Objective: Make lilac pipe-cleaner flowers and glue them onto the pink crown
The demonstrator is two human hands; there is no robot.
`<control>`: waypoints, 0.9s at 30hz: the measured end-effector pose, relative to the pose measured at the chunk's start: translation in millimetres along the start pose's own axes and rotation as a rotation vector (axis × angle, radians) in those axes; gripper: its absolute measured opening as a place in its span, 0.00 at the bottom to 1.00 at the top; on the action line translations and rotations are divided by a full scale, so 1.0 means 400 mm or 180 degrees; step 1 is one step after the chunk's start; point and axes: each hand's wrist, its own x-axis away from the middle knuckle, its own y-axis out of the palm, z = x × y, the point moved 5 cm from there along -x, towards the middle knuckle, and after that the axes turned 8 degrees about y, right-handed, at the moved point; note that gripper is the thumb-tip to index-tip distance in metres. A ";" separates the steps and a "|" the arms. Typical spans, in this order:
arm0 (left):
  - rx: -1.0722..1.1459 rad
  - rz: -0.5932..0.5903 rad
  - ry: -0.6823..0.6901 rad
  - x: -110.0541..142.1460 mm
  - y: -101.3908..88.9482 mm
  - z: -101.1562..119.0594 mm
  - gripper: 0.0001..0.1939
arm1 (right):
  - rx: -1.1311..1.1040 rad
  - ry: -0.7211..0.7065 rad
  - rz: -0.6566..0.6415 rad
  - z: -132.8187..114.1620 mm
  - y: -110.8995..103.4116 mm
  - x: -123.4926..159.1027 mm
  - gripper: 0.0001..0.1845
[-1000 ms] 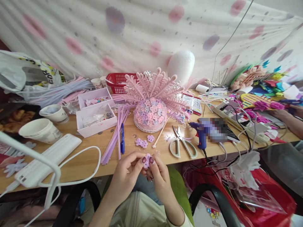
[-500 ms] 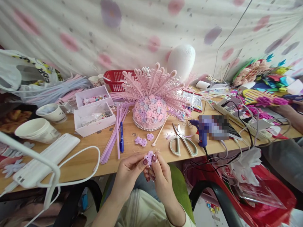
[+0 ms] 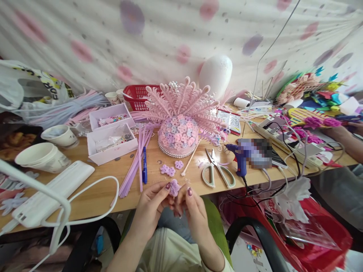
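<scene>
My left hand (image 3: 153,202) pinches a small purple pipe-cleaner flower (image 3: 174,187) between thumb and forefinger, in front of the table edge. Close beside it, my right hand (image 3: 193,207) is closed with its fingers curled; what they grip, if anything, is hidden. Just beyond my hands, several similar purple flowers (image 3: 168,170) lie on the table. Behind them stands a dome-shaped headpiece (image 3: 178,134) covered in pink and lilac flowers, with a pearl rim and a fan of pink fuzzy plumes (image 3: 181,98). A thin pale stick (image 3: 190,158) leans by its base.
Scissors (image 3: 217,170) and a blue glue gun (image 3: 239,158) lie to the right. A blue marker (image 3: 145,165), purple pipe cleaners (image 3: 137,158), bead boxes (image 3: 112,144) and a white lamp base (image 3: 53,192) with a cable are to the left. Another person's arm (image 3: 342,138) shows far right.
The right thumb has come off the flower and my right hand has shifted slightly right. The flower stays in my left fingers, moved a little left.
</scene>
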 end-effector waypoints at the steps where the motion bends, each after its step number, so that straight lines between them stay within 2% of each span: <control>1: 0.0046 0.0084 0.0027 -0.002 -0.005 0.003 0.19 | 0.0349 -0.0155 0.0186 -0.018 -0.027 -0.001 0.27; 4: 0.0274 0.0093 0.0031 -0.004 -0.015 0.010 0.16 | 0.1904 -0.0716 0.1370 -0.092 -0.138 -0.001 0.19; 6: 0.0639 -0.0051 -0.0046 -0.004 -0.017 0.015 0.13 | 0.3122 -0.0975 0.1883 -0.132 -0.189 -0.006 0.12; 9: 0.1367 -0.0209 -0.0234 0.000 -0.016 0.025 0.10 | 0.4485 -0.0957 0.1995 -0.137 -0.229 -0.031 0.13; 11: 0.1727 -0.0250 -0.0339 0.002 -0.016 0.029 0.08 | 0.4975 -0.0874 0.1937 -0.119 -0.240 -0.048 0.13; 15: 0.1955 -0.0315 -0.0308 0.005 -0.020 0.035 0.11 | 0.5149 -0.0715 0.1949 -0.091 -0.252 -0.064 0.13; 18: 0.1978 -0.0422 -0.0256 0.009 -0.021 0.041 0.14 | 0.5169 -0.0725 0.1953 -0.096 -0.255 -0.060 0.12; 20: 0.1947 -0.0518 -0.0271 0.012 -0.019 0.046 0.15 | 0.5365 -0.0682 0.2086 -0.109 -0.256 -0.055 0.13; 23: 0.1894 -0.0528 -0.0300 0.016 -0.015 0.052 0.13 | 0.5689 -0.0307 0.2356 -0.123 -0.266 -0.054 0.13; 27: 0.1907 -0.0462 -0.0339 0.013 -0.017 0.048 0.13 | 0.5287 -0.0004 0.2191 -0.138 -0.280 -0.057 0.09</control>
